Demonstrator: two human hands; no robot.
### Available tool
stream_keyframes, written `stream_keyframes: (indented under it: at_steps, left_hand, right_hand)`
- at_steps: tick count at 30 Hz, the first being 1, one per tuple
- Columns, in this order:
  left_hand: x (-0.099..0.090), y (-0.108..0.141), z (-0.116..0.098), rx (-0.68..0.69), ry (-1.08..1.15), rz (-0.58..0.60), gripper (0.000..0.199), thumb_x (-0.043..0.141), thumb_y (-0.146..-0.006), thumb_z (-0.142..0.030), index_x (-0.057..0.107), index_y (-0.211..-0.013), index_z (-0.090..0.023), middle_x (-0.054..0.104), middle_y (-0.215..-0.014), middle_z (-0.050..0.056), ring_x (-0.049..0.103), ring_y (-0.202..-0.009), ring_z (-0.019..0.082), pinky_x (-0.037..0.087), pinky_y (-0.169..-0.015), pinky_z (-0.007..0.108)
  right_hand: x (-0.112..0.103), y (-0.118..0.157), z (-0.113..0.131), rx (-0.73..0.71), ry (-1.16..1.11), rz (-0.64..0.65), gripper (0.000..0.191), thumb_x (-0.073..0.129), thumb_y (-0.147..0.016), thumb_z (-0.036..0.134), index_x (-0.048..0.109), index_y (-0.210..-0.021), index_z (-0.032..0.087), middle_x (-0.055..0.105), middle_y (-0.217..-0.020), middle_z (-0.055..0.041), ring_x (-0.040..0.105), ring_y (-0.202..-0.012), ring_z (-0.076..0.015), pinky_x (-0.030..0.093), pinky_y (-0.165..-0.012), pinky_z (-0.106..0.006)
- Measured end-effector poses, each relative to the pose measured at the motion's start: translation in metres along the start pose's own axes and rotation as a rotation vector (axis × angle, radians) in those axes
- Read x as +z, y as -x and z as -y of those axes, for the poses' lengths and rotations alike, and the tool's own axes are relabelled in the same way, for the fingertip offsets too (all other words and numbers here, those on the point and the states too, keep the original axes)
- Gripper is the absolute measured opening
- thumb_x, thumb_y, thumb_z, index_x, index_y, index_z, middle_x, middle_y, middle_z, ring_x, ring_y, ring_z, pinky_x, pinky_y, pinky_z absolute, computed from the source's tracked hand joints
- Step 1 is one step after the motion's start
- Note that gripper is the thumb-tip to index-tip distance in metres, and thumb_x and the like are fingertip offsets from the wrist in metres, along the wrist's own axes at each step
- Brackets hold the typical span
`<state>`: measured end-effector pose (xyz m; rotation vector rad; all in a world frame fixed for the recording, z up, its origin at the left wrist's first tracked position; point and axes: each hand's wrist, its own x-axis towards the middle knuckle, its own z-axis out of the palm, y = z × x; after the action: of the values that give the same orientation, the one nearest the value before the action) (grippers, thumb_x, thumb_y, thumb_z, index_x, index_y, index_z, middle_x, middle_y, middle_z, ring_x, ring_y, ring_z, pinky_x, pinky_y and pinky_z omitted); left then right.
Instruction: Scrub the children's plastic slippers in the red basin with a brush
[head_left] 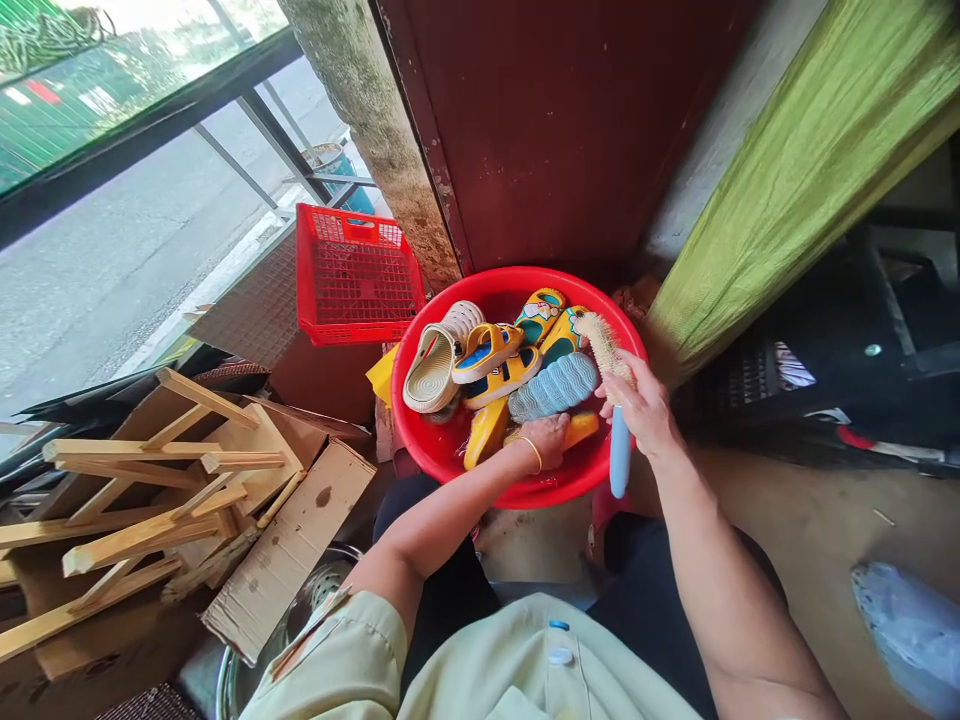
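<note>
A red basin [517,497] in front of me holds several wet-looking shoes. My left hand [547,440] is down inside it, fingers curled over a yellow slipper [582,430] that shows on the hand's right side; the fingertips are partly hidden. In my right hand [641,405], at the basin's right rim, is a scrub brush [619,450] with a blue handle and pale bristles, its head up over the shoes. Around the left hand lie a blue-grey ridged shoe [555,384], a yellow-and-blue sandal [487,352], a cream clog [433,370] and another yellow patterned slipper [540,312].
Behind the basin on the left sits a red plastic crate [360,280]. Wooden stools [172,470] and cardboard [300,540] are piled at my left. A dark red door [570,130] stands ahead, with a green curtain [802,190] hanging at the right.
</note>
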<state>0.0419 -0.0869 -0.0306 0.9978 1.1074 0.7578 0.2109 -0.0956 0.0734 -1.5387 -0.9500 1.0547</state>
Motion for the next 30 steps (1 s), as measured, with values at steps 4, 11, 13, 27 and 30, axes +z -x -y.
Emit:
stream_keyframes:
  at_steps: [4,11,13,27,30]
  left_hand:
    - [-0.019,-0.010,-0.034,-0.056,-0.048,0.143,0.023,0.081,-0.065,-0.011,0.074,-0.084,-0.021,0.074,-0.085,0.009,0.062,-0.128,0.042,0.032,-0.123,0.057]
    - [-0.061,-0.019,-0.086,-0.128,0.037,0.370,0.068,0.087,-0.053,-0.011,0.074,-0.119,-0.016,0.078,-0.098,0.006,0.074,-0.089,0.027,0.059,-0.089,0.041]
    - [-0.070,-0.019,-0.095,-0.148,0.109,0.334,0.073,0.090,-0.058,-0.017,0.070,-0.128,-0.015,0.079,-0.103,0.009,0.074,-0.085,0.024,0.059,-0.085,0.038]
    - [-0.078,-0.009,-0.112,-0.244,0.176,0.035,0.077,0.047,-0.094,-0.076,0.065,-0.137,-0.015,0.077,-0.108,0.015,0.074,-0.088,0.027,0.061,-0.068,0.035]
    - [-0.078,0.000,-0.109,-0.084,0.092,0.026,0.083,0.043,-0.093,-0.080,0.059,-0.146,-0.018,0.072,-0.125,0.017,0.072,-0.091,0.027,0.062,-0.073,0.039]
  right_hand:
    - [0.000,-0.001,-0.002,0.026,-0.003,-0.014,0.080,0.074,-0.078,0.058,0.055,-0.146,0.020,0.071,-0.073,-0.0006,0.059,-0.047,-0.0147,0.051,-0.043,-0.026]
    - [0.007,-0.006,-0.022,0.060,-0.031,-0.072,0.090,0.071,-0.077,0.062,0.046,-0.152,0.020,0.072,-0.080,-0.0014,0.062,-0.051,-0.0148,0.055,-0.046,-0.027]
    - [0.015,-0.004,-0.030,0.071,-0.045,-0.047,0.092,0.069,-0.079,0.063,0.040,-0.155,0.022,0.075,-0.090,-0.0051,0.069,-0.061,-0.0182,0.059,-0.051,-0.029]
    - [0.073,0.021,-0.039,-0.019,-0.140,0.015,0.083,0.069,-0.084,0.057,0.043,-0.157,0.025,0.050,-0.153,-0.0189,0.074,-0.080,-0.0248,0.061,-0.042,-0.032]
    - [0.073,0.019,-0.034,0.043,-0.228,0.020,0.082,0.071,-0.082,0.057,0.044,-0.154,0.030,0.053,-0.151,-0.0142,0.074,-0.077,-0.0207,0.061,-0.044,-0.029]
